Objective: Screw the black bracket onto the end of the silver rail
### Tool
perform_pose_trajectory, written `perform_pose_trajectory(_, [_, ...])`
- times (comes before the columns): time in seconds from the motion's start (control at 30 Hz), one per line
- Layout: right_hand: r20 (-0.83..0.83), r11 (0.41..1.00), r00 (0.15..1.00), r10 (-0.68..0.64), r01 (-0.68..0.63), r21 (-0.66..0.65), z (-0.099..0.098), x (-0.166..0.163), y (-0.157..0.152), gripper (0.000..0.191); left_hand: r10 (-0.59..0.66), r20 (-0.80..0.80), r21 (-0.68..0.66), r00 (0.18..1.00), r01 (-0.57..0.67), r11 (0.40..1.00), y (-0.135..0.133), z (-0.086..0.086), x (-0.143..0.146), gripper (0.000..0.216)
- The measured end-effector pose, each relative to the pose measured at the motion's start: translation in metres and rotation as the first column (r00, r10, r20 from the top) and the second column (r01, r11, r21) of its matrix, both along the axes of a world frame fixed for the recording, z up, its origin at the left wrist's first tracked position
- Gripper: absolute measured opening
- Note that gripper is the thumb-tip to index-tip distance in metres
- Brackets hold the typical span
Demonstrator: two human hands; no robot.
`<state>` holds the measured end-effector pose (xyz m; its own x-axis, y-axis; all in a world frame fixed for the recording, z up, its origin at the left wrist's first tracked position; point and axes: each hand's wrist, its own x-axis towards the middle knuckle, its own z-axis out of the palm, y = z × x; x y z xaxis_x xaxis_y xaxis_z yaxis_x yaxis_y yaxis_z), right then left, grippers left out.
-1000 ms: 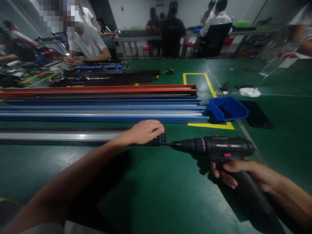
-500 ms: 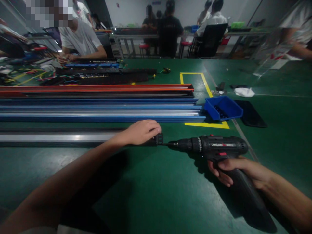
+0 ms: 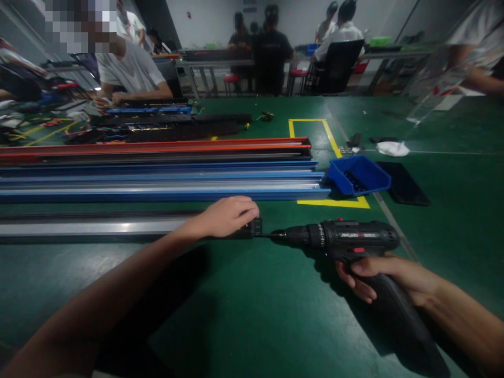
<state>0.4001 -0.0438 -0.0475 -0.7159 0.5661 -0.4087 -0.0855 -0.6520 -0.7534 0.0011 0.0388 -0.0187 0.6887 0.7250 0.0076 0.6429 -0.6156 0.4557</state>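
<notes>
My right hand (image 3: 378, 275) is wrapped round the handle of a black cordless drill (image 3: 354, 236), which lies on its side with the chuck toward the left. Its thin bit reaches the dark end cap (image 3: 256, 227) of a long metal profile (image 3: 118, 227). Over that end of the profile rests my left hand (image 3: 228, 216), its fingers closed round the top edge by the cap. The exact meeting point of bit and cap is too small to make out. The left forearm crosses in front of part of the profile.
Blue profiles (image 3: 165, 194) and an orange profile (image 3: 157, 144) lie behind. A blue bin (image 3: 360, 176) with small dark parts stands at their right ends, beside a black flat slab (image 3: 405, 184). Across the green table (image 3: 244, 315), a person in a white shirt (image 3: 134, 71) handles parts.
The view has shifted slightly, so the profile's end sits a little lower. Both hands and the drill keep nearly the same places relative to the profile.
</notes>
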Motion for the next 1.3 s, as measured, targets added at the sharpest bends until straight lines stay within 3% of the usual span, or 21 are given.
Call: perform_pose_trajectory(1.3, [0.013, 1.0, 1.0, 0.01, -0.01, -0.022, -0.0028, 0.0007, 0.0022, 0.028, -0.03, 0.01, 0.022, 0.999, 0.03, 0.999, 0.0033, -0.0062, -0.0051, 0.043])
